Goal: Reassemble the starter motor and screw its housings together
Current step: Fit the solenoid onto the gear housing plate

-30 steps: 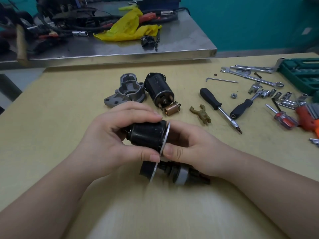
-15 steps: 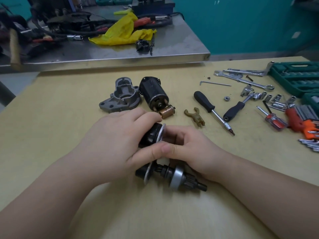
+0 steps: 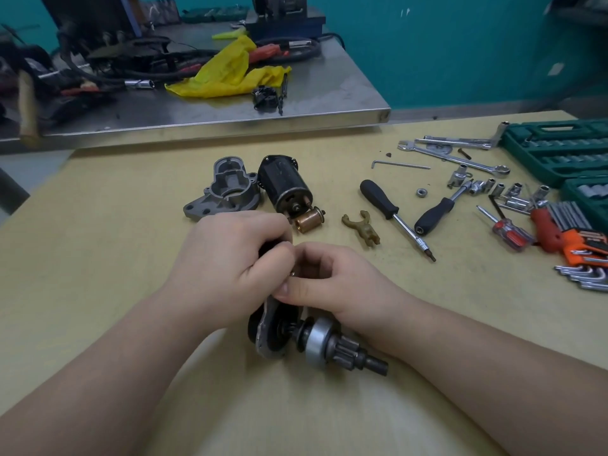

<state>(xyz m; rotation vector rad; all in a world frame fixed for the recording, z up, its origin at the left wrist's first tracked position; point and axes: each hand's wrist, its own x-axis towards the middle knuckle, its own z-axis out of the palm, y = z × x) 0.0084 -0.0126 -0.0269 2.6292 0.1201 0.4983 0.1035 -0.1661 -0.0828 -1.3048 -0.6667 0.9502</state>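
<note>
- The drive gear assembly (image 3: 316, 343) lies low on the wooden table (image 3: 98, 245), its pinion shaft pointing right; its upper part disappears under both hands
- The left hand (image 3: 230, 271) is curled over a black part (image 3: 268, 248), of which only a sliver shows; what it is cannot be made out
- The right hand (image 3: 335, 284) has fingers bent, thumb pressed to the plate edge; what it pinches is hidden
- Beyond them lie the grey housing (image 3: 227, 189), black motor body (image 3: 284, 185), copper plunger (image 3: 307, 220) and brown fork lever (image 3: 362, 227)
- Farther right, a green socket case (image 3: 559, 149) is cut off by the frame edge
</note>
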